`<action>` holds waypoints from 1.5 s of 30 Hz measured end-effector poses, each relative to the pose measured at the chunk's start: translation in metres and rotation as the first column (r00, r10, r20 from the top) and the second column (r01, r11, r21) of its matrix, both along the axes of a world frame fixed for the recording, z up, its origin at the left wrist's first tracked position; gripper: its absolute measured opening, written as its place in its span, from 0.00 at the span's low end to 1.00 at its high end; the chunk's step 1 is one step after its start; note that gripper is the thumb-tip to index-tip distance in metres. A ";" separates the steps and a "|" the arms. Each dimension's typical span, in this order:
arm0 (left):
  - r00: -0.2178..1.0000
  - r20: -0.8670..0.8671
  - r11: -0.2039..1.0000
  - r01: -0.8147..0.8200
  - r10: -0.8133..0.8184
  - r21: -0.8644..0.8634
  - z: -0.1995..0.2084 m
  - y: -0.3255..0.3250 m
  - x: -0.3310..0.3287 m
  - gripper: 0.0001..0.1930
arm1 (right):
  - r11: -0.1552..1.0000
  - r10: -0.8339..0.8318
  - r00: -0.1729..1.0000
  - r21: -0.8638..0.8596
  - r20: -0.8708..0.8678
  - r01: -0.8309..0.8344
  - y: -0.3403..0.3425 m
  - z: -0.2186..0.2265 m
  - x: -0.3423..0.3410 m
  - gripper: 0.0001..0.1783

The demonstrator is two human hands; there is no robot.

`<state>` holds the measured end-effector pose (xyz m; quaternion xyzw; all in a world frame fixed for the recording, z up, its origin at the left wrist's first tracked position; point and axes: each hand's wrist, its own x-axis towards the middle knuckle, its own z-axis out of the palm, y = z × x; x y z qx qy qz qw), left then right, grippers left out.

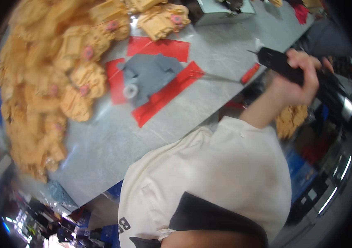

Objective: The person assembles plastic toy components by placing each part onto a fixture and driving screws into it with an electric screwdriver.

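My right hand (302, 76) is wrapped round a black electric screwdriver (281, 62), held at the right above the table's edge. Its thin bit points left. On the table, to the left of that hand, lies a grey moulded fixture (153, 74) with a white ring (131, 91) at its near left corner. Strips of red tape (163, 97) surround the fixture. A hand screwdriver with a red handle (250, 73) rests near the table's edge, its shaft reaching toward the tape. My left hand is out of the picture.
Many yellow-orange plastic housings (39, 78), some with pink-red round parts, are heaped along the left and far side of the grey table (97, 144). A metal box (224, 17) stands at the back. More orange parts (291, 122) sit below the table's right edge.
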<state>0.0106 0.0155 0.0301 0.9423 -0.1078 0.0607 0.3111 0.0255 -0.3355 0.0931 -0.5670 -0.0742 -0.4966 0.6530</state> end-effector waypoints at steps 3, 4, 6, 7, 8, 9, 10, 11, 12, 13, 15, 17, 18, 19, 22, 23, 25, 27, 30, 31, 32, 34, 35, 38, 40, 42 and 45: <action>0.989 0.050 0.979 -0.144 0.138 0.144 0.020 0.032 -0.007 0.32 | 0.992 0.080 0.997 0.094 0.019 -0.082 -0.010 0.003 -0.018 0.22; 0.981 0.060 0.964 -0.191 0.183 0.183 0.026 0.038 -0.014 0.32 | 0.991 0.040 0.999 0.128 -0.019 -0.037 -0.014 0.000 -0.025 0.22; 0.959 0.085 0.925 -0.285 0.272 0.253 0.036 0.048 -0.027 0.32 | 0.977 0.114 0.990 0.191 -0.086 -0.096 -0.019 -0.007 -0.029 0.22; 0.954 0.094 0.913 -0.299 0.284 0.278 0.031 0.052 -0.030 0.32 | 0.973 0.146 0.984 0.197 -0.101 -0.124 -0.012 -0.014 -0.032 0.22; 0.951 0.103 0.902 -0.310 0.292 0.301 0.024 0.056 -0.034 0.32 | 0.972 0.150 0.984 0.196 -0.095 -0.130 -0.004 -0.019 -0.032 0.22; 0.946 0.117 0.887 -0.323 0.302 0.331 0.032 0.058 -0.035 0.32 | 0.972 0.162 0.981 0.189 -0.110 -0.139 0.006 -0.015 -0.034 0.21; 0.944 0.130 0.874 -0.331 0.304 0.357 0.043 0.054 -0.028 0.32 | 0.974 0.166 0.978 0.179 -0.126 -0.142 0.013 -0.011 -0.038 0.21; 0.977 0.112 0.869 -0.213 0.182 0.446 0.023 0.029 -0.014 0.29 | 0.977 0.164 0.981 0.152 -0.104 -0.147 0.021 -0.006 -0.037 0.22; 0.923 0.265 0.911 -0.341 0.278 0.232 -0.012 0.028 -0.003 0.26 | 0.971 0.215 0.969 0.134 -0.123 -0.198 0.022 -0.001 -0.038 0.21; 0.912 0.298 0.906 -0.356 0.283 0.229 -0.020 0.032 -0.001 0.24 | 0.977 0.199 0.976 0.092 -0.090 -0.190 0.022 0.002 -0.041 0.21; 0.913 0.321 0.923 -0.326 0.251 0.204 -0.026 0.042 -0.012 0.26 | 0.991 0.131 0.987 0.027 -0.088 -0.130 0.008 0.006 -0.055 0.21; 0.933 0.304 0.965 -0.238 0.194 0.114 -0.017 0.047 -0.024 0.22 | 0.998 0.016 0.986 0.055 -0.167 -0.007 -0.001 -0.002 -0.064 0.20; 0.935 0.297 0.966 -0.233 0.192 0.109 -0.008 0.046 -0.032 0.22 | 0.990 -0.100 0.964 0.075 -0.248 0.122 -0.004 -0.007 -0.068 0.20; 0.937 0.262 0.972 -0.211 0.231 -0.104 0.001 0.045 -0.040 0.23 | 0.987 -0.053 0.967 0.132 -0.250 0.088 -0.008 -0.016 -0.071 0.19; 0.946 0.278 0.907 -0.036 0.166 -0.419 0.030 0.020 -0.052 0.24 | 0.978 0.007 0.960 0.202 -0.281 0.052 0.001 -0.028 -0.075 0.20; 0.929 0.361 0.856 0.123 0.078 -0.501 0.040 0.008 -0.050 0.25 | 0.966 0.072 0.961 0.258 -0.266 -0.001 0.005 -0.031 -0.074 0.20; 0.914 0.332 0.820 0.369 -0.234 -0.437 0.051 -0.011 -0.029 0.24 | 0.965 0.141 0.956 0.251 -0.256 -0.075 0.017 -0.029 -0.063 0.21; 0.875 0.343 0.836 0.450 -0.342 -0.315 0.039 -0.033 -0.010 0.24 | 0.959 0.191 0.952 0.250 -0.238 -0.130 0.028 -0.020 -0.055 0.22; 0.893 0.200 0.893 0.431 -0.403 -0.127 0.015 -0.046 0.011 0.24 | 0.977 0.091 0.966 0.207 -0.242 -0.040 0.031 -0.016 -0.053 0.24; 0.887 0.199 0.886 0.444 -0.415 -0.131 0.018 -0.047 0.013 0.24 | 0.979 0.075 0.967 0.204 -0.245 -0.025 0.028 -0.018 -0.054 0.24; 0.895 0.196 0.902 0.423 -0.401 -0.084 0.026 -0.045 0.011 0.22 | 0.976 0.070 0.966 0.216 -0.250 -0.015 0.024 -0.020 -0.057 0.25; 0.901 0.189 0.913 0.405 -0.391 -0.041 0.024 -0.043 0.012 0.20 | 0.974 0.059 0.964 0.227 -0.260 0.002 0.017 -0.025 -0.065 0.25; 0.926 0.153 0.916 0.368 -0.345 -0.161 0.014 -0.042 0.014 0.20 | 0.971 0.054 0.954 0.238 -0.295 0.019 0.014 -0.031 -0.068 0.25; 0.927 0.142 0.909 0.370 -0.348 -0.193 0.014 -0.041 0.019 0.20 | 0.966 0.047 0.941 0.254 -0.335 0.043 0.014 -0.034 -0.069 0.26; 0.896 0.098 0.879 0.444 -0.433 -0.172 0.020 -0.043 0.023 0.22 | 0.965 0.040 0.939 0.258 -0.343 0.053 0.017 -0.035 -0.068 0.26; 0.896 0.121 0.881 0.443 -0.427 -0.166 0.026 -0.040 0.024 0.24 | 0.966 0.091 0.945 0.260 -0.315 -0.006 0.019 -0.032 -0.065 0.26; 0.877 0.180 0.878 0.468 -0.446 -0.102 0.026 -0.039 0.026 0.26 | 0.960 0.117 0.949 0.278 -0.294 -0.033 0.024 -0.029 -0.062 0.25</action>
